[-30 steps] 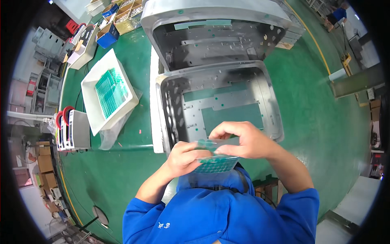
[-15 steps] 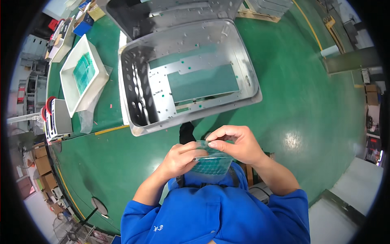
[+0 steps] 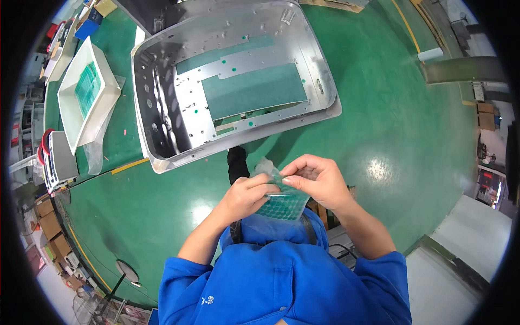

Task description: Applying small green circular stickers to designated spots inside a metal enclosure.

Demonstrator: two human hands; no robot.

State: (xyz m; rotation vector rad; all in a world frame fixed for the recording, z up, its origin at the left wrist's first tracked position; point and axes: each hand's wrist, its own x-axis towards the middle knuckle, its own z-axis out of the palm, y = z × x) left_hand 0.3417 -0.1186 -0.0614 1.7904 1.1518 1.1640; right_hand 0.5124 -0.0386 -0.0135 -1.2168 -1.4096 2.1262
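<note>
Well left of the fingers stand brown cartons; nearer, behind-left, a round disc tops a dark stand. Far ahead-left of them sits 1 blue bin; far ahead-right, 1 white roll beside a yellow floor line.

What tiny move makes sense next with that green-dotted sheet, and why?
Perhaps the right hand should peel up one green dot: its thumb and forefinger are close together at the clear sheet, which the left hand grips. Whether a dot is already loose, I cannot tell.
</note>
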